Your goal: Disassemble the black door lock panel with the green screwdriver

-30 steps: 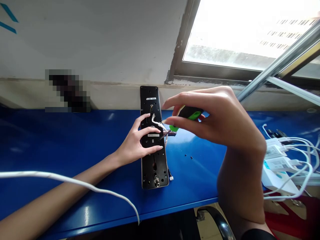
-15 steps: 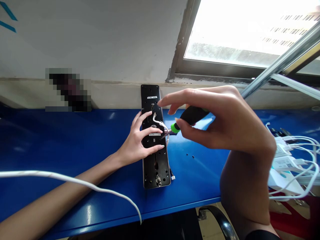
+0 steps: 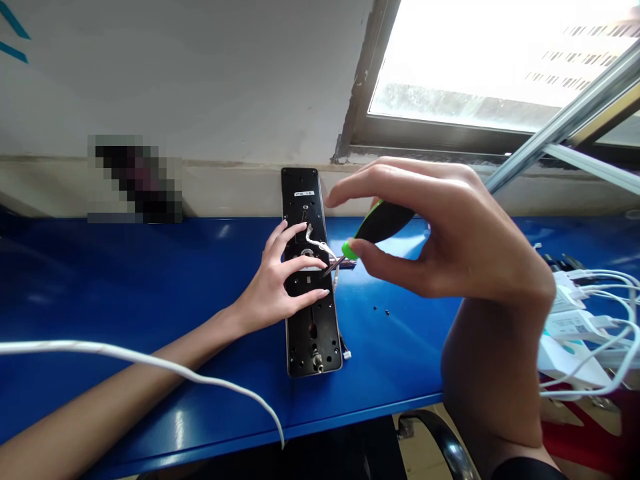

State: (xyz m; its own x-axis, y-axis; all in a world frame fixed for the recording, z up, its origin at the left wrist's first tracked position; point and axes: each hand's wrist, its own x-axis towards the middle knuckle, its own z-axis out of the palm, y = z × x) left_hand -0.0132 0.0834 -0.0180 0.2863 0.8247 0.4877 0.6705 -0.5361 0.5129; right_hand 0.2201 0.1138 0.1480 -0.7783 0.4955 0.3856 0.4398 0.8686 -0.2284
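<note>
A long black lock panel (image 3: 311,333) lies flat on the blue table (image 3: 150,293), its far end against the wall. My left hand (image 3: 280,283) rests on its middle with the fingers spread flat. My right hand (image 3: 445,233) is wrapped round a screwdriver (image 3: 383,227) with a black and green handle. The screwdriver's thin shaft slants down to the panel's right edge, near a white wire (image 3: 320,245) that comes out of the panel. A small white connector (image 3: 346,355) lies by the panel's near right corner.
Two tiny dark screws (image 3: 380,310) lie on the table to the right of the panel. White chargers and cables (image 3: 580,327) are heaped at the right edge. A white cable (image 3: 150,363) crosses my left forearm. A window sits above right, and a chair edge (image 3: 435,440) below the table.
My right hand has shifted slightly up and right, turning the screwdriver handle in its fingers. My left hand has stayed on the panel.
</note>
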